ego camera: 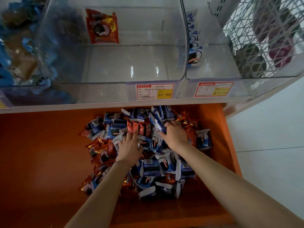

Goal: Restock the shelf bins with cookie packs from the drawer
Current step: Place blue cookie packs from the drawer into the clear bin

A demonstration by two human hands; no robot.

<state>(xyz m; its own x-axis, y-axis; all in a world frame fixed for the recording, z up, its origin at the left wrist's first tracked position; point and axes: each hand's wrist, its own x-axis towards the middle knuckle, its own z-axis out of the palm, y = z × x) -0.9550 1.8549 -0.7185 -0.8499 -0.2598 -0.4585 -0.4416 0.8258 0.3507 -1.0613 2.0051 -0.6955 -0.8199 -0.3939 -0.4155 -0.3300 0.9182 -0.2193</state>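
Shop shelf (65, 106) with clear bins seen at far side, orange drawer (41, 153) pulled out near; white floor tiles (271, 129) at right. Cookie packs (158, 167) heaped loose in drawer, middle to right. Middle bin (115, 66) almost bare, single red pack (102, 26) at far wall.

Left hand (130, 145) laid flat on heap, fingers straight, tips pressed on red-orange pack (139, 126); nothing gripped. Right hand (174, 135) just right of it, fingers curled round blue pack (158, 127).

Packs judged light, crinkly, slippery; cookies breakable. Best pinched at sealed edge or scooped, not squeezed.
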